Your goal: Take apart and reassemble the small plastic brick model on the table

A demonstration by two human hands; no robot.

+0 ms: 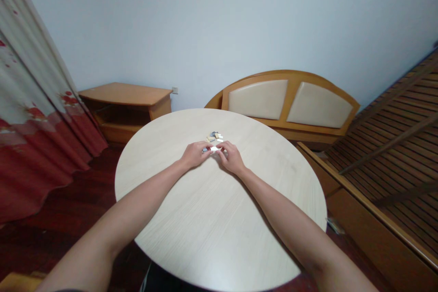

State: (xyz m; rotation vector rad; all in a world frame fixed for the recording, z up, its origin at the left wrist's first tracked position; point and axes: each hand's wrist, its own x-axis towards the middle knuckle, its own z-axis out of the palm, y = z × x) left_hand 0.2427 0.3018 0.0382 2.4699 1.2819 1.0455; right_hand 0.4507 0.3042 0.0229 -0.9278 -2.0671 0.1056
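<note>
Over the middle of the round table [205, 219], my two hands meet at a small white piece [214, 148]. My left hand [196, 153] is closed with thumb and fingertips at its left end, and a bit of grey-blue shows by those fingers. From the right, my right hand [231, 157] pinches the other end between thumb and fingers. What exactly the white piece is, I cannot make out. Just beyond the fingertips lies a small pile of loose pieces [216, 136], tan, dark grey and white, too small to name.
A wooden cabinet [126, 93] stands against the wall at the left, by a red and white curtain [37, 109]. Behind the table is a padded headboard [284, 100]. Wooden slats [393, 146] and a bed rail [362, 205] are at the right.
</note>
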